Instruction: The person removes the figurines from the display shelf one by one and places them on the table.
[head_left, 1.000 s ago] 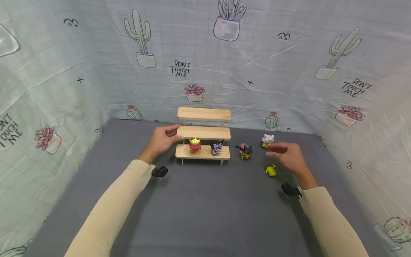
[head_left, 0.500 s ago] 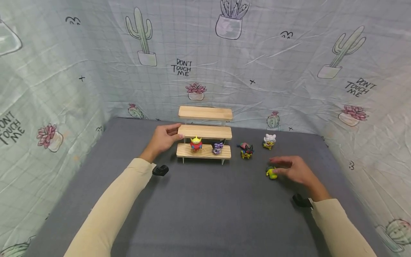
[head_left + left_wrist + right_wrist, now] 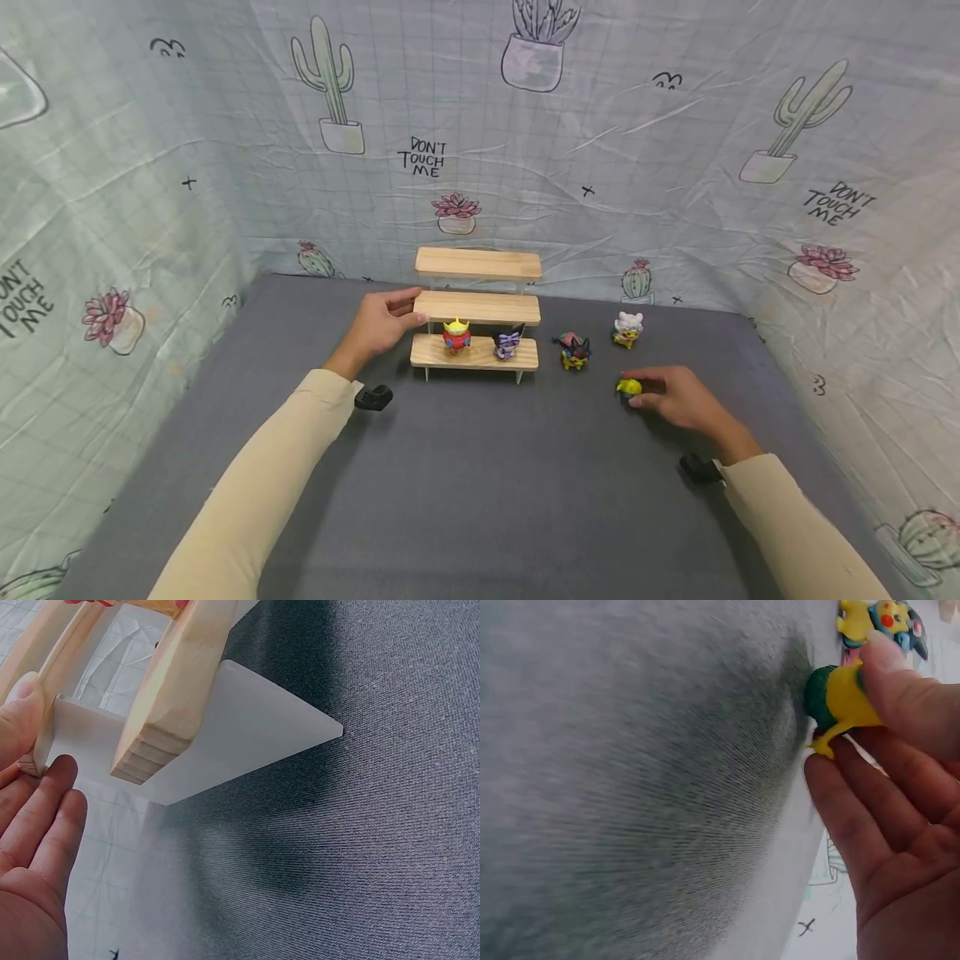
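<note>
My left hand (image 3: pixel 381 323) holds the left end of the middle step of a three-tier wooden display stand (image 3: pixel 480 307). In the left wrist view its thumb lies on that board (image 3: pixel 71 656) and the fingers reach beneath. On the lowest step sit a red figurine with a yellow-green top (image 3: pixel 457 340) and a purple-and-black figurine (image 3: pixel 506 346). To the right of the stand, my right hand (image 3: pixel 678 402) pinches a small yellow-and-green figurine (image 3: pixel 847 696) between thumb and fingers, close to the grey cloth. Part of this figurine is hidden by the thumb.
A yellow figurine with black ears (image 3: pixel 575 356) stands just right of the stand, a pinkish piece (image 3: pixel 570 339) behind it. Farther right is a white-and-yellow figurine (image 3: pixel 627 329). A cactus-print curtain (image 3: pixel 480 117) surrounds the grey surface (image 3: pixel 480 483).
My right hand has come from beside the white-and-yellow figurine toward me and taken hold of the yellow-and-green one, which is now turned. The left hand keeps its place on the stand.
</note>
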Action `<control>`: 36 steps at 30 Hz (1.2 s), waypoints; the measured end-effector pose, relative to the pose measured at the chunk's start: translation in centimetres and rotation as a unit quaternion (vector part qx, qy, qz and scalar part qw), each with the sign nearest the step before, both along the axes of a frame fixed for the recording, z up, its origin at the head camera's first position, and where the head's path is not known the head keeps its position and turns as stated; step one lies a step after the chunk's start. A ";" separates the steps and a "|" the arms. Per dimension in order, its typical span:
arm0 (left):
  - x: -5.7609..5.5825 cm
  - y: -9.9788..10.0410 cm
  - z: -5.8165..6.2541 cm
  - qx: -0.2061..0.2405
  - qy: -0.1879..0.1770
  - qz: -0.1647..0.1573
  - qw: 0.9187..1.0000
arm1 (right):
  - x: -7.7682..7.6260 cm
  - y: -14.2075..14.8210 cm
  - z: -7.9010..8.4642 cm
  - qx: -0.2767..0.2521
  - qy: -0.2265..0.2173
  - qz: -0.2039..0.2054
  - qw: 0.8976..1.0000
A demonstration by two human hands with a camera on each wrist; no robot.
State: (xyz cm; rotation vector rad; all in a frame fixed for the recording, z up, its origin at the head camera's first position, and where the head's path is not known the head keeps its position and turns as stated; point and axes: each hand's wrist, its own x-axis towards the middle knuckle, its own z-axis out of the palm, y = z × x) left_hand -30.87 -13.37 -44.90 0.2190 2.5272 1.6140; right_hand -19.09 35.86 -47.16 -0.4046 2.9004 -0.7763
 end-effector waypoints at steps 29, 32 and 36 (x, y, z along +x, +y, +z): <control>0.1 -0.2 0.1 0.006 0.004 -0.010 1.000 | -2.8 -0.1 -0.8 -0.068 0.057 -0.076 0.993; 0.2 -0.2 0.1 0.007 0.007 -0.007 1.000 | -2.8 -0.3 -0.7 -0.067 0.049 -0.081 0.993; 0.1 -0.2 0.0 0.003 0.011 -0.006 1.000 | -2.8 -0.4 -0.6 -0.069 0.033 -0.086 0.993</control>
